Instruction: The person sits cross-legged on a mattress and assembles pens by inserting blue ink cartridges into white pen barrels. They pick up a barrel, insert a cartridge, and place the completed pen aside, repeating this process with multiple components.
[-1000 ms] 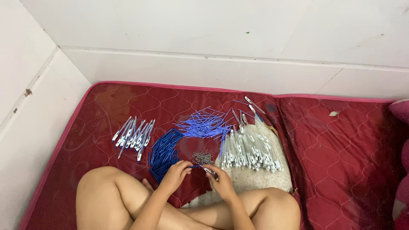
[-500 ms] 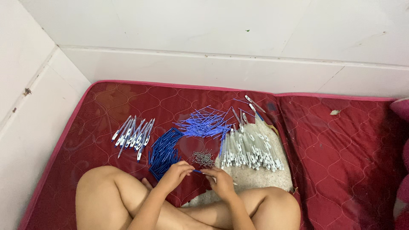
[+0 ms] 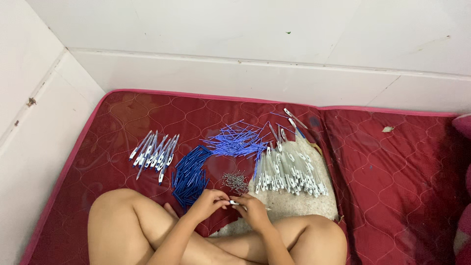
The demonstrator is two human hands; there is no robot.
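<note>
Hands meet low in my view, just above the crossed bare legs of the person seated on a red quilted mattress (image 3: 392, 176). I see the left hand (image 3: 208, 202) and the right hand (image 3: 253, 210) drawn together, fingers curled in, both pinching a small white pen part (image 3: 234, 202) between their fingertips. The part sits right in the gap where the two hands touch, close over the near edge of the mattress.

Just beyond the hands I make out a small heap of metal springs (image 3: 235, 180), grey and tangled, lying on the mattress. To its left sits a pile of dark blue pen pieces (image 3: 190, 174), stacked roughly lengthwise and reaching almost to the left hand. Behind the springs, a loose scatter of thin blue refills (image 3: 235, 142) fans out. To the right I see a wide row of clear pen barrels (image 3: 289, 172) resting on a pale cloth (image 3: 294, 206), which runs down beside the right hand. Far to the left, well apart from the hands, a small bunch of finished pens (image 3: 154, 154) lies side by side. White tiled wall (image 3: 245, 44) rises behind the mattress.
</note>
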